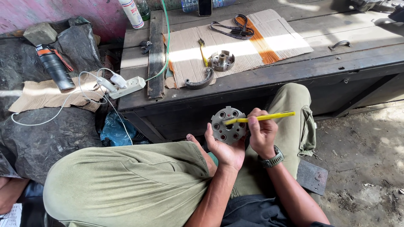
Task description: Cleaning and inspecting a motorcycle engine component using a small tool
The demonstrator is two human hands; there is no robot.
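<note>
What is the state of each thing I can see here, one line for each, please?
Round metal disc: held upright in left hand.
Yellow tool: held in right hand, tip against the disc.
Second metal part: lying on cardboard, untouched.
Curved shoe: lying at cardboard edge.
Power strip: chargers plugged in.
Dark flask: lying down, capped.

The person sat with both forearms reaching up from six o'clock between the raised knees. The left hand (225, 147) was turned palm up, thumb stretched toward ten o'clock, fingers cupped upward at twelve and apparently hidden behind what they gripped. The right hand (261, 132), just beside it at three o'clock, was curled into a pinch, knuckles facing the camera, thumb and fingertips closed toward eleven o'clock. Its wrist was bent slightly, the forearm slanting off toward five o'clock.
</note>
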